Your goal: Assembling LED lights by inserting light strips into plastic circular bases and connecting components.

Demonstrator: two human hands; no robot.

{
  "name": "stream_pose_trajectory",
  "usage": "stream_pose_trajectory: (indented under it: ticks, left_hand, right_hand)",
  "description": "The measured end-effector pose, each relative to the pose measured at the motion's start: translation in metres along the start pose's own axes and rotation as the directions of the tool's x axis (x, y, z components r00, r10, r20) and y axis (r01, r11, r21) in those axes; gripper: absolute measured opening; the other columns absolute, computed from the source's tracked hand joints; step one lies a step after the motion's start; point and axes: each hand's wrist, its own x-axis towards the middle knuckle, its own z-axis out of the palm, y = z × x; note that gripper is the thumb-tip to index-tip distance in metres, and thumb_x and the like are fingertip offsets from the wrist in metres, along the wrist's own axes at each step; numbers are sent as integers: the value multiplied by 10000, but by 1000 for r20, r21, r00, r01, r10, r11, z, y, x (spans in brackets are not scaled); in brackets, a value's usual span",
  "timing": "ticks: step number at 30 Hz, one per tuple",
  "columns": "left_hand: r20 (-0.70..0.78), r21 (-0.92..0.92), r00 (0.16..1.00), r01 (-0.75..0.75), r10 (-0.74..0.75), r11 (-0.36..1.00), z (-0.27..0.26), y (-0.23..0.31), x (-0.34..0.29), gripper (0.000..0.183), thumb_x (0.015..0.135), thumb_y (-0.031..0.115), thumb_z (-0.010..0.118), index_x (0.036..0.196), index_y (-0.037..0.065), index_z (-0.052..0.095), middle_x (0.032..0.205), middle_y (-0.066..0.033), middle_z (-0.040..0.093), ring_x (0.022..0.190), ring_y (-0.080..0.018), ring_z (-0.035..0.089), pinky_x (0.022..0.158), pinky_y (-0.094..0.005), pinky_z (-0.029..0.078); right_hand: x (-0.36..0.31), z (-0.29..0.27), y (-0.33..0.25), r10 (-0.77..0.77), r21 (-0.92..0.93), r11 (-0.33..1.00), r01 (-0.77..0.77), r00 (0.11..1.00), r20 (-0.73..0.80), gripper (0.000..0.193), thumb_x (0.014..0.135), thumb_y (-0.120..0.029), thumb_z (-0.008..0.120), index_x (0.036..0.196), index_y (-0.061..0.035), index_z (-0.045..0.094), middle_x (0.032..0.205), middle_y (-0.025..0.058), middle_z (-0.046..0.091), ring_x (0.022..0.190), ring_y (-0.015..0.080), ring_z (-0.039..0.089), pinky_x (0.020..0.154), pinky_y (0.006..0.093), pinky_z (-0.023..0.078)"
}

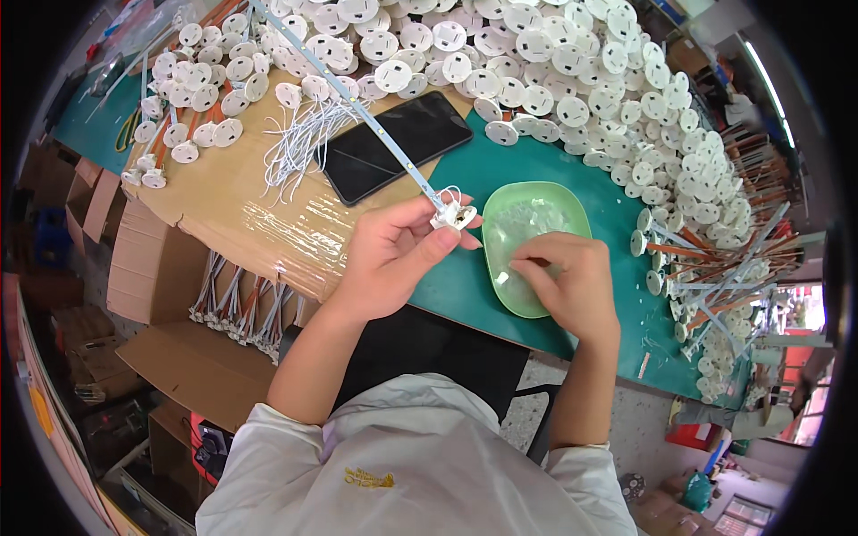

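Observation:
My left hand (391, 255) is closed around a small white plastic end piece (454, 215). From it a long narrow LED strip (380, 129) runs up and away to the left, and a thin white wire loops beside the joint. Over a green oval tray (583, 207), my right hand (572, 275) has thumb and forefinger pinched together; whatever is between them is too small to make out. Small clear pieces (536, 214) lie in the tray, with a small white bit (502, 278) near the right fingertips.
A black phone (398, 147) and a bundle of white wires (299, 147) lie on brown cardboard (223, 192). Round white discs (572, 58) are heaped along the far and right sides of the green tabletop (630, 295). An open carton (192, 357) with stacked strips stands at left.

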Motion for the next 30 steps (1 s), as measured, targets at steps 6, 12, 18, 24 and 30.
stream_pose_trajectory:
  ticks: [6, 12, 18, 24, 30]
  left_hand:
    - [14, 15, 1000, -22, 22, 1000, 1, 1, 2, 324, 960, 56, 587, 1255, -72, 549, 1134, -157, 649, 998, -215, 650, 894, -363, 538]
    - [-7, 47, 1000, 16, -15, 999, 0, 1, 1, 331, 961, 88, 597, 1252, -64, 556, 1121, -159, 661, 976, -214, 662, 874, -347, 532]
    - [14, 105, 1000, 5, -7, 994, 3, 2, -3, 327, 957, 91, 607, 1239, -68, 565, 1111, -147, 666, 958, -206, 663, 866, -335, 526]
    - [41, 227, 999, -37, 29, 973, 5, 1, -4, 342, 966, 72, 547, 1275, -77, 541, 1132, -192, 660, 942, -206, 668, 882, -340, 514]
    - [49, 246, 998, 11, -24, 969, 7, 0, -1, 333, 967, 81, 557, 1262, -73, 548, 1131, -178, 660, 947, -204, 664, 881, -334, 512]
  right_hand:
    - [-16, -13, -2, 135, 217, 971, -100, 978, -156, 67, 788, 25, 679, 853, 10, 687, 880, 88, 702, 770, 146, 654, 647, 275, 504]
    - [-30, -16, 6, 431, 788, 596, -151, 889, -156, 71, 888, 10, 621, 957, 21, 635, 932, 104, 696, 770, 135, 646, 630, 234, 482]
    - [-31, -18, -2, 462, 833, 537, -138, 873, -153, 103, 913, 15, 583, 1010, 33, 611, 935, 129, 703, 809, 137, 679, 649, 218, 507]
    - [-29, -12, -6, 468, 748, 649, -143, 849, -244, 138, 910, 1, 606, 1045, 26, 626, 916, 118, 708, 785, 146, 685, 675, 231, 527]
    - [-35, -4, 9, 327, 450, 881, -148, 877, -353, 101, 894, -18, 625, 975, 36, 654, 891, 84, 703, 765, 112, 668, 666, 220, 517]
